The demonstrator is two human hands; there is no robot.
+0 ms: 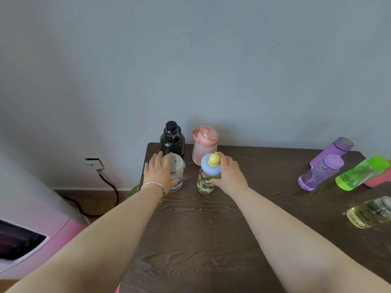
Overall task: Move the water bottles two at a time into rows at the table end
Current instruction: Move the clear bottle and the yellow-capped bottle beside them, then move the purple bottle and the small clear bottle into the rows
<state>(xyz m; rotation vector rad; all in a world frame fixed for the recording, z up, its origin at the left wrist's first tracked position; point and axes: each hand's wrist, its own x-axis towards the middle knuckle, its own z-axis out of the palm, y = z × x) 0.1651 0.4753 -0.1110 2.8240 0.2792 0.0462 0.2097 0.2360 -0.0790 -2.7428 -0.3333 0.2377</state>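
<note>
Gripping bottles — left hand (159,174) the clear bottle (176,175), right hand (229,174) the patterned bottle (208,176).

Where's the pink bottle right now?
The pink bottle stands upright at the table's far edge by the wall, right of the black bottle, behind the blue-lidded bottle.

A plain grey-blue wall (211,60) backs the dark wood-grain worktop (201,240); a black cable (112,187) hangs from a wall socket (94,163) to the brown floor (93,201).
</note>
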